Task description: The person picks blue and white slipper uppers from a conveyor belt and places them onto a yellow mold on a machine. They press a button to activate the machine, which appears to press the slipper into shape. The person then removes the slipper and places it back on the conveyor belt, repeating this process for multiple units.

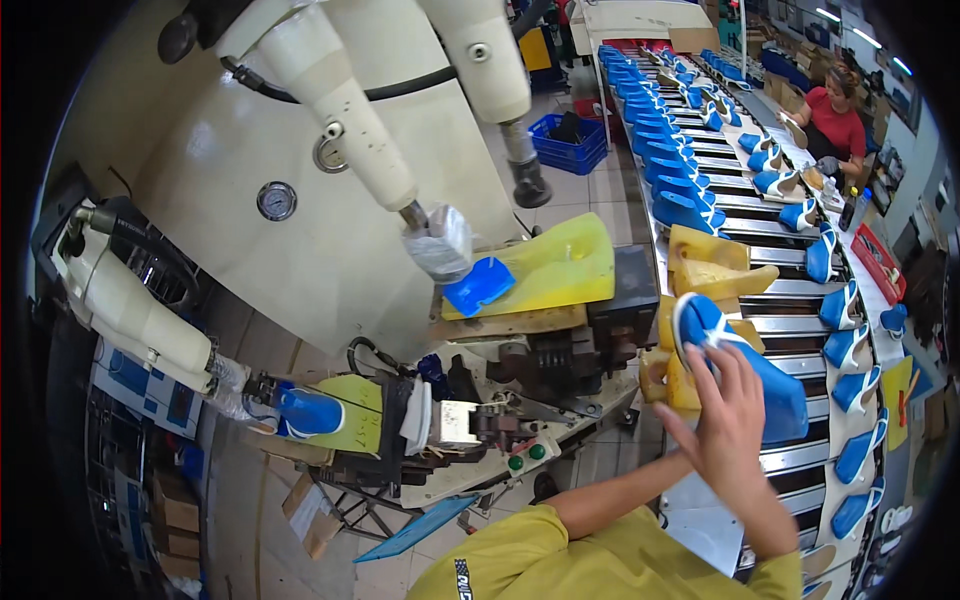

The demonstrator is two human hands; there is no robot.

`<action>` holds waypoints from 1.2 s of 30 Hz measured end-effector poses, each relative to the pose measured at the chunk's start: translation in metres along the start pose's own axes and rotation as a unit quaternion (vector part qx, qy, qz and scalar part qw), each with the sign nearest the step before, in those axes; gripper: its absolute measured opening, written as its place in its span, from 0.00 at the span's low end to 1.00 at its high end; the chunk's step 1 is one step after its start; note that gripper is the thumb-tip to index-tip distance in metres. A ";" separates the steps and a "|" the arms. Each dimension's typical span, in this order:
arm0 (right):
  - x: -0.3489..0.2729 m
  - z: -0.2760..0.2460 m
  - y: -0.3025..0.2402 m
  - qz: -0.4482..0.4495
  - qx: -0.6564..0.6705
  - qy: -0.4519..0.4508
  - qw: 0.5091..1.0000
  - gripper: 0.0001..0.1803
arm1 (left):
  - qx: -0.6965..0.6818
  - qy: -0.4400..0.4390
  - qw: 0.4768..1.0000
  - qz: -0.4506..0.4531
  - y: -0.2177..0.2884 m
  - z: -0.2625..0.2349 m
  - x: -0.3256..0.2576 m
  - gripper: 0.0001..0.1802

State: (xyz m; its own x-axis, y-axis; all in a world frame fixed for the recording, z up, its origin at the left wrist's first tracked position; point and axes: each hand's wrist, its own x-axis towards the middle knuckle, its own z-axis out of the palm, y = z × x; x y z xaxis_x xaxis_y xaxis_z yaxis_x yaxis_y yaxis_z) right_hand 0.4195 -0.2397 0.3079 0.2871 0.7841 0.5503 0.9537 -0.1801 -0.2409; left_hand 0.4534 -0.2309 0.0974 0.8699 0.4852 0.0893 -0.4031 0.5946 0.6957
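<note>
Fingers of one hand (735, 425), reaching up from a yellow sleeve at the lower edge, spread wide and loose over the heel end of a blue shoe form with a white strap (735, 365); the grip is open-fingered, touching the form's near end rather than wrapped round it, and whether it is the left or the right hand cannot be told; the other hand is out of view. That form lies just beside two yellow moulded holders (715, 268) at the near edge of a roller conveyor (800, 458) that runs from lower right away to the top of the view; along its right side sit about eight more blue forms with white straps (840, 305), one behind another, and a longer row of plain blue forms (680, 190) lines its far left side, too many and too small to count. Left of the hand stands a cream press machine with a round gauge (276, 200); a yellow pad (545, 265) carries one blue piece (478, 285), and a second blue form (308, 412) sits on a lower yellow pad; two green buttons (527, 457) show on its front. A blue crate (570, 145) stands on the floor beyond; another person in a red top (835, 120) works at the far end of the conveyor.
</note>
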 end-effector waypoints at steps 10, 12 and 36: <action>0.195 0.225 -0.078 -0.026 0.160 -0.176 0.971 0.36 | -0.174 0.021 0.952 -0.251 0.089 -0.078 -0.039 0.46; 0.219 0.248 -0.098 0.058 0.116 -0.211 0.969 0.39 | -0.033 -0.047 0.979 -0.193 0.060 -0.112 -0.048 0.45; -0.030 0.004 0.087 0.270 0.141 0.152 0.940 0.13 | -0.098 -0.191 0.871 -0.441 0.156 -0.049 -0.049 0.49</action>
State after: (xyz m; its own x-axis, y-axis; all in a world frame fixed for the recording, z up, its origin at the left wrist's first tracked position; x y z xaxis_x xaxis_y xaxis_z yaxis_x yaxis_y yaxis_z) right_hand 0.4933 -0.2766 0.2677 0.7761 0.4097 0.4793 0.6119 -0.3059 -0.7294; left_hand 0.3336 -0.1307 0.1671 0.8820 -0.4428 -0.1611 0.4619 0.7445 0.4820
